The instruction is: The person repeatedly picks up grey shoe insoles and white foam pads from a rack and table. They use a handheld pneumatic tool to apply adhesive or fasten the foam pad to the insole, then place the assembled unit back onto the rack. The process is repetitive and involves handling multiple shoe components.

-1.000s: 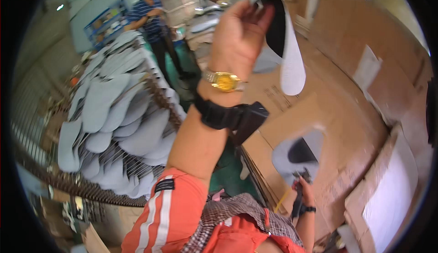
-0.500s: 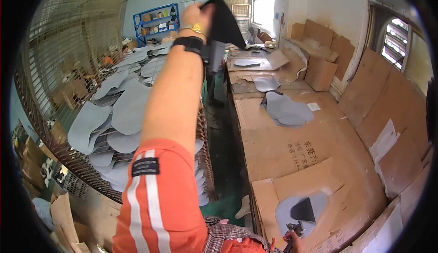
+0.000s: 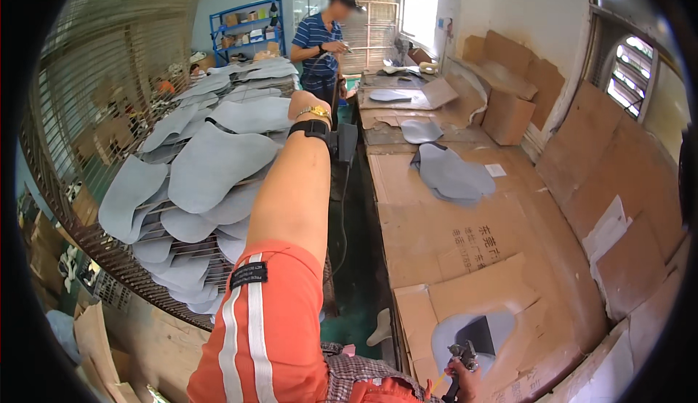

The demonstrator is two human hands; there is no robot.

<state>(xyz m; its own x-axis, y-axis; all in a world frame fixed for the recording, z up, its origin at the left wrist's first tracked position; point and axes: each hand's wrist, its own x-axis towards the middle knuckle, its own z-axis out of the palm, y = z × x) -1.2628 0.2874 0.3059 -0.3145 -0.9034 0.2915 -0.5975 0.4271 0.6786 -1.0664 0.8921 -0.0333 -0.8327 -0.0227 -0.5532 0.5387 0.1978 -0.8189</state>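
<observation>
Two hands are working apart: the left hand, its grip hidden, is reaching along racked grey pieces, apparently tending them; the right hand is holding a spray gun over the tabletop's grey sheet, seemingly needing steady aim next.

Cardboard covers the long tabletop, and brown sheets lean along its right edge. Green floor runs beside the left edge, with a brown metal rack across the aisle. Past the far edge show pale walls, a blue shelf unit and a daylit window; an arched, slatted window glows beyond the right edge.
</observation>
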